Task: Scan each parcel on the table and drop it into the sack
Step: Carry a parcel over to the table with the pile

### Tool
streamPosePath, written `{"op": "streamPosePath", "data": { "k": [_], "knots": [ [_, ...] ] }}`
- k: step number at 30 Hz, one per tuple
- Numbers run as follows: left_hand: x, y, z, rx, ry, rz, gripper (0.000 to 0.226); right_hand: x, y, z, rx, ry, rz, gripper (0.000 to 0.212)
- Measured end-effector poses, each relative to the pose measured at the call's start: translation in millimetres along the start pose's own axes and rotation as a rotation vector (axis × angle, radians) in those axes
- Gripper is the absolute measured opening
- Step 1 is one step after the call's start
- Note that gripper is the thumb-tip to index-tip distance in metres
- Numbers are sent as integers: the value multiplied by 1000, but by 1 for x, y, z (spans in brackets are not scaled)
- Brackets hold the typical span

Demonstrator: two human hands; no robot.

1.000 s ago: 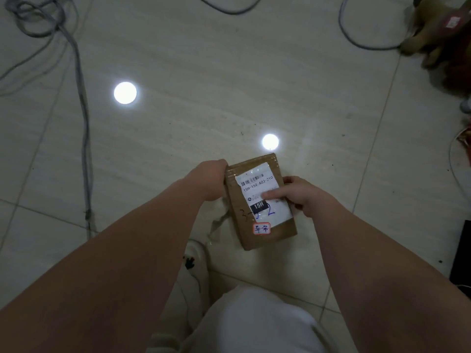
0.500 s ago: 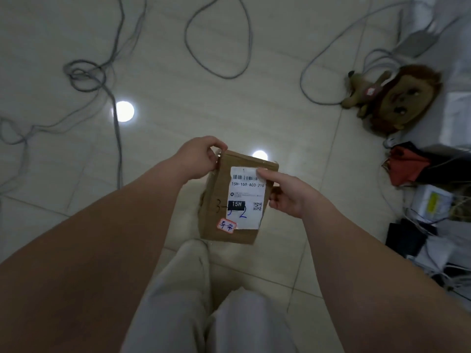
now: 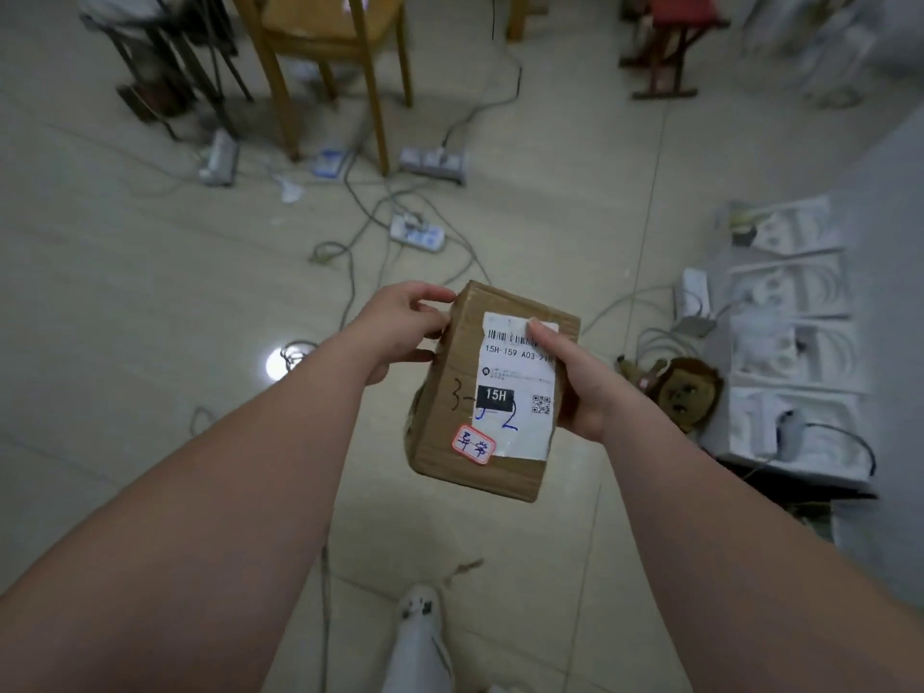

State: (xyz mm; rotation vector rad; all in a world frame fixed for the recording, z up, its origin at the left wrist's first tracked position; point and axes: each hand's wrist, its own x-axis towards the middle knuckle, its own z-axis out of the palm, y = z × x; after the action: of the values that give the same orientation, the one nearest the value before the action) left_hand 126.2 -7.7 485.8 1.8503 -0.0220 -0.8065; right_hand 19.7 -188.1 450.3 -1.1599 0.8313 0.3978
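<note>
Gripping a cardboard parcel (image 3: 492, 392) with left hand (image 3: 400, 327) and right hand (image 3: 575, 387), pale tiled floor (image 3: 150, 292), power strips (image 3: 417, 236), wooden chair (image 3: 320, 22)

Bare forearms (image 3: 260, 492), white shoe (image 3: 419, 603)

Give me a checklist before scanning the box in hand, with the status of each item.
1. Grip secure: ok. The left hand grips the top left corner of the box, and the right hand holds its right edge.
2. Label faces up: ok.
3. Barcode unobstructed: not ok. The right hand's thumb lies over its right end.
4. Scanner within reach: cannot tell, none in view.
5. Sack located: cannot tell, not in view.
6. Floor ahead free of trip hazards: not ok. Cables and power strips lie across it.
</note>
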Motion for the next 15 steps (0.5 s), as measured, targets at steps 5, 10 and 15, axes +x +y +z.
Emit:
{"op": "streamPosePath", "data": {
  "k": [5,10,15],
  "knots": [
    [-44,88,-42,-123,29,77,9,-63,-96,34,-5,48,-169,56],
    [-83,161,-80,-114,-104,100,25,-114,-175,69,59,105,-306,51],
    [-105,210,-106,-154,-235,169,30,-151,-228,100,113,125,-384,62]
  ]
}}
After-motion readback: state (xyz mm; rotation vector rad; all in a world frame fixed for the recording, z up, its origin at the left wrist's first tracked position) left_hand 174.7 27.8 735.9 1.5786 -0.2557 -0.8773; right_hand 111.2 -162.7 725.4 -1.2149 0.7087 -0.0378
